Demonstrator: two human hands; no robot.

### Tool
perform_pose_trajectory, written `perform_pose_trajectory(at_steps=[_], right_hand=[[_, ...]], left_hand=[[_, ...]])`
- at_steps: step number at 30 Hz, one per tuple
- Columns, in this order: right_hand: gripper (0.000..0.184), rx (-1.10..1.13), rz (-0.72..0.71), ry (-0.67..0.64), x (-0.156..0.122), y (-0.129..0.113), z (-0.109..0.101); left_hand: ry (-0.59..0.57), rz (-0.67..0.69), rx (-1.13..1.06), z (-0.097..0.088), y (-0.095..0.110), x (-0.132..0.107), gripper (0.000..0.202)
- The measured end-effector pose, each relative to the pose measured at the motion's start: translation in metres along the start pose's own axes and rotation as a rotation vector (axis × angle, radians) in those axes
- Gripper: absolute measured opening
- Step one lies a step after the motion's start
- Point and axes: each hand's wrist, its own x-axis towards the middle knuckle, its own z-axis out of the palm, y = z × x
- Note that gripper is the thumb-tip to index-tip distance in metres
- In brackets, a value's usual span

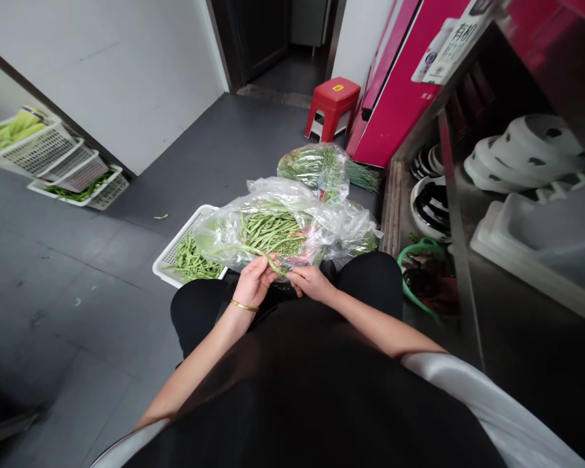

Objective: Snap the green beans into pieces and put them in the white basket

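Between my knees, my left hand (pixel 255 281) is closed around a long green bean (pixel 246 248), whose free length curves out to the left. My right hand (pixel 312 283) pinches the near end of the same bean, close beside the left. Just beyond the hands lies an open clear plastic bag (pixel 219 224) full of long green beans (pixel 273 231). Left of the bag, partly covered by it, a white plastic basket (pixel 168 259) holds shorter bean pieces (pixel 192 260).
Behind stand another bag of greens (pixel 307 162) and a red stool (pixel 334 101). Stacked white baskets (pixel 53 153) with vegetables are at the left wall. At right are a metal shelf (pixel 461 247) with white containers (pixel 521 153) and a green-rimmed basket (pixel 414 302). A bean scrap (pixel 161 216) lies on the floor.
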Motion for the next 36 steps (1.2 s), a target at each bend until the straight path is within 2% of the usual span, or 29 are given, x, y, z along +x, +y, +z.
perform_pose_trajectory(at_steps=[4, 6, 8, 9, 10, 12, 14, 15, 17, 19, 22, 24, 26, 28, 31, 34, 36], right_hand=[[0.042, 0.481, -0.011, 0.236, 0.012, -0.016, 0.003], [0.042, 0.688, -0.041, 0.347, 0.019, -0.028, -0.003], [0.04, 0.778, -0.074, 0.391, 0.023, -0.037, -0.018], [0.038, 0.754, -0.071, 0.343, 0.024, -0.04, -0.026], [0.036, 0.684, -0.044, 0.24, 0.024, -0.042, -0.034], [0.033, 0.481, 0.078, -0.039, 0.025, -0.04, -0.048], [0.039, 0.357, 0.21, -0.223, 0.028, -0.035, -0.054], [0.041, 0.36, 0.242, -0.235, 0.031, -0.033, -0.053], [0.038, 0.432, 0.209, -0.133, 0.038, -0.03, -0.048], [0.033, 0.445, 0.105, 0.012, 0.042, -0.031, -0.04], [0.025, 0.277, -0.034, 0.164, 0.039, -0.034, -0.027], [0.024, 0.238, -0.054, 0.219, 0.033, -0.032, -0.019], [0.027, 0.326, 0.015, 0.214, 0.027, -0.026, -0.012], [0.031, 0.423, 0.132, 0.138, 0.025, -0.018, -0.006], [0.035, 0.452, 0.239, 0.038, 0.023, -0.008, -0.002], [0.035, 0.436, 0.259, -0.177, 0.021, -0.009, -0.006], [0.035, 0.411, 0.22, -0.326, 0.018, -0.014, -0.007]], left_hand=[[0.002, -0.019, -0.124, 0.005, -0.005, -0.002, 0.015], [-0.011, 0.002, -0.166, 0.007, -0.006, -0.003, 0.012], [-0.037, 0.018, -0.166, 0.008, -0.005, -0.006, 0.01], [-0.061, 0.017, -0.148, 0.009, -0.004, -0.007, 0.01], [-0.094, 0.015, -0.116, 0.009, -0.002, -0.009, 0.011], [-0.175, -0.001, -0.02, 0.009, 0.0, -0.013, 0.014], [-0.237, -0.036, 0.086, 0.009, 0.001, -0.016, 0.016], [-0.254, -0.062, 0.138, 0.009, 0.001, -0.018, 0.017], [-0.248, -0.118, 0.23, 0.007, -0.001, -0.018, 0.018], [-0.152, -0.138, 0.27, 0.004, -0.003, -0.015, 0.018], [0.092, -0.144, 0.196, -0.003, -0.005, -0.008, 0.015], [0.233, -0.164, 0.13, -0.008, -0.005, -0.003, 0.015], [0.301, -0.165, 0.114, -0.01, -0.004, -0.001, 0.016], [0.237, -0.167, 0.161, -0.009, -0.003, -0.002, 0.017], [-0.044, -0.227, 0.306, -0.003, 0.001, -0.007, 0.022], [-0.291, -0.399, 0.363, -0.004, 0.01, -0.011, 0.024], [-0.412, -0.512, 0.308, -0.007, 0.013, -0.013, 0.024]])
